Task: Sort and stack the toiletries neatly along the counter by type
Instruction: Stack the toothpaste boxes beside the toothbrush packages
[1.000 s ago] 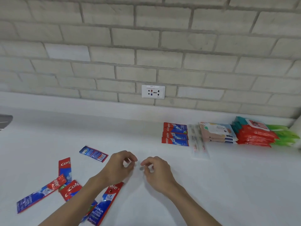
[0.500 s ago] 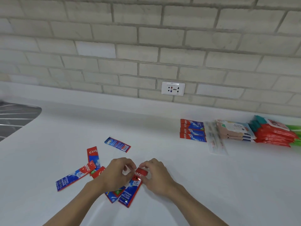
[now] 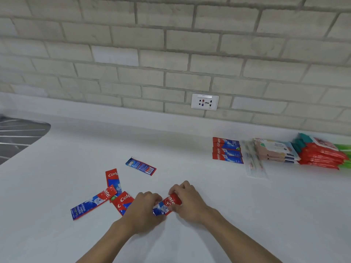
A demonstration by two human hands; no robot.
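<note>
Red-and-blue toothpaste sachet (image 3: 167, 205) is pinched between curled fingers of left hand (image 3: 144, 210) and right hand (image 3: 189, 201).

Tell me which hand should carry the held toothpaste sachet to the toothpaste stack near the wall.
Right. The right hand pinches the sachet by its red end and lies nearer the toothpaste stack; the left hand sits by the loose sachets.

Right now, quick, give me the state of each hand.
Left hand: closed, gripping the blue end of a toothpaste sachet.
Right hand: closed, pinching the red end of the same sachet.
</note>
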